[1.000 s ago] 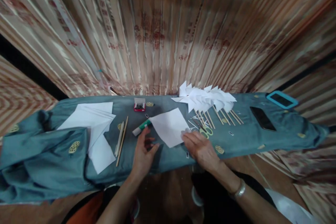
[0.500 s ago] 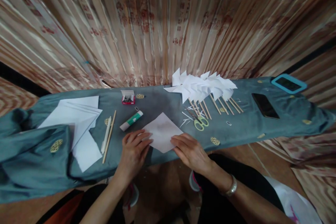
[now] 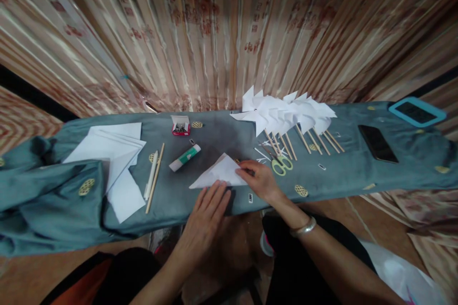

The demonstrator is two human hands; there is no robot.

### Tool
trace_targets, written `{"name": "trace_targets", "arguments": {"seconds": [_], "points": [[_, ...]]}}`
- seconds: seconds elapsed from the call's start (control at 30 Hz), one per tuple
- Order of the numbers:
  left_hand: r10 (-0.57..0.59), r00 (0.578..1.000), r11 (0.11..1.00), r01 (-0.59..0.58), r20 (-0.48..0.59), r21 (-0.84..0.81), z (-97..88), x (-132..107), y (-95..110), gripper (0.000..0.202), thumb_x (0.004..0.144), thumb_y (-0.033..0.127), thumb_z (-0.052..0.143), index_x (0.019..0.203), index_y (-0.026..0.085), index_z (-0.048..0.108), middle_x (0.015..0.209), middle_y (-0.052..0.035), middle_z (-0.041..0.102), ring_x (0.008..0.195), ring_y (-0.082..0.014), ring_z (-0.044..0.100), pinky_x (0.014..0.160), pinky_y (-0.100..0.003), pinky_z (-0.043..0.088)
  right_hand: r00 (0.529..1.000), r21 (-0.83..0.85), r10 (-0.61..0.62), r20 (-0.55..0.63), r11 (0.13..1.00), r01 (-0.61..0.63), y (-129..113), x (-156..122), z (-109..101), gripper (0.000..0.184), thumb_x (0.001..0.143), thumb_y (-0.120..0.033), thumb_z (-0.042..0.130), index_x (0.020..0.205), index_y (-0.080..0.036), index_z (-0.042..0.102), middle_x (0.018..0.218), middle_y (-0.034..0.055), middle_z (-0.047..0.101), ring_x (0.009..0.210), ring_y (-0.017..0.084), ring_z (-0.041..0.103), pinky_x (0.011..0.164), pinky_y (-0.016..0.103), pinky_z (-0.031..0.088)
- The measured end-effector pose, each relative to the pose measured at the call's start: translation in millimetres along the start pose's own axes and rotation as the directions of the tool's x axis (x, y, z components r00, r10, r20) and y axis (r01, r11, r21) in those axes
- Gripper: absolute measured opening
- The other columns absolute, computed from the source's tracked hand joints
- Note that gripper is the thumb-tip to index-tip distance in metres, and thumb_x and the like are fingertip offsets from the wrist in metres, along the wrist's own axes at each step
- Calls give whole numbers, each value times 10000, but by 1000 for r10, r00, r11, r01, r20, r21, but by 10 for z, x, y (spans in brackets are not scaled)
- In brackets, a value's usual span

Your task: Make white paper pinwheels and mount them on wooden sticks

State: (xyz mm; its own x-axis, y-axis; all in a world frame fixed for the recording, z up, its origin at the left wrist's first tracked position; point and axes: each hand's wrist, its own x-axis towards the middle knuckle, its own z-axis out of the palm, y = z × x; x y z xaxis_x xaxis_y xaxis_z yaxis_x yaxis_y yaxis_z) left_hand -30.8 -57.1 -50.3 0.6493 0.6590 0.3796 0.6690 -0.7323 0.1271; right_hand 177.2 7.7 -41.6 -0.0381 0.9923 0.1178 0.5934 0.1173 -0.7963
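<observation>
A white sheet of paper (image 3: 221,170), folded into a triangle with its point away from me, lies near the table's front edge. My left hand (image 3: 206,213) has its fingers stretched flat on the paper's near, folded edge. At the paper's right side, the thumb and fingers of my right hand (image 3: 260,180) are closed on the corner. Just beyond the paper to the left lies a glue stick (image 3: 184,157) with a green label. Green-handled scissors (image 3: 282,165) rest past my right hand, beside thin white paper strips (image 3: 262,155).
White paper pinwheels (image 3: 286,113) on wooden sticks overlap at the back. A small red box (image 3: 181,126) of pins stands open. On the left lie paper sheets (image 3: 125,200), a white pen (image 3: 151,176) and a wooden stick (image 3: 156,178). A phone (image 3: 378,144) and a blue-framed tablet (image 3: 417,112) lie right.
The flat, diamond-shaped sheet is now doubled over into a triangle. My left hand moved right and flattened onto the fold; my right hand moved slightly up to the right corner. The view shifted slightly.
</observation>
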Motion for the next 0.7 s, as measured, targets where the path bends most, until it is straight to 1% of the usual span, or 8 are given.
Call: {"name": "trace_targets", "arguments": {"seconds": [0.13, 0.23, 0.4, 0.53, 0.7], "points": [[-47, 994, 998, 44, 102, 33, 66, -32, 66, 599, 891, 239, 521, 1438, 84, 333, 1517, -172, 360, 1450, -306, 196, 1115, -512, 301, 999, -60, 43, -17, 997, -44, 17, 69, 38, 110, 811, -243, 614, 767, -197, 703, 823, 33, 714, 742, 177, 643, 693, 280, 466], [-83, 987, 996, 79, 140, 30, 73, -21, 39, 639, 881, 280, 545, 1446, 85, 320, 1537, -175, 317, 1459, -320, 139, 1120, -529, 287, 998, -110, 21, -51, 994, -26, 25, 68, 62, 104, 814, -245, 612, 786, -193, 697, 861, 43, 711, 774, 180, 635, 740, 293, 468], [-104, 982, 995, 104, 156, 9, 85, -11, -4, 661, 870, 329, 571, 1434, 74, 340, 1537, -190, 308, 1460, -345, 87, 1118, -549, 291, 997, -151, -34, -72, 988, 23, 31, 50, 86, 89, 818, -216, 594, 820, -186, 677, 885, 58, 700, 810, 195, 628, 790, 326, 474], [-115, 981, 993, 118, 157, -5, 101, -16, 0, 655, 873, 321, 561, 1437, 78, 335, 1535, -187, 312, 1462, -340, 71, 1117, -554, 294, 996, -137, -34, -80, 990, 23, 25, 62, 88, 90, 823, -225, 584, 832, -187, 665, 890, 56, 692, 782, 183, 623, 776, 319, 479], [-117, 980, 993, 117, 163, 9, 108, -6, 3, 672, 859, 343, 584, 1425, 65, 352, 1524, -197, 332, 1458, -357, 84, 1114, -552, 296, 997, -146, -21, -68, 989, 10, 17, 74, 89, 91, 818, -215, 579, 845, -181, 659, 890, 54, 680, 782, 179, 619, 774, 311, 474]]}}
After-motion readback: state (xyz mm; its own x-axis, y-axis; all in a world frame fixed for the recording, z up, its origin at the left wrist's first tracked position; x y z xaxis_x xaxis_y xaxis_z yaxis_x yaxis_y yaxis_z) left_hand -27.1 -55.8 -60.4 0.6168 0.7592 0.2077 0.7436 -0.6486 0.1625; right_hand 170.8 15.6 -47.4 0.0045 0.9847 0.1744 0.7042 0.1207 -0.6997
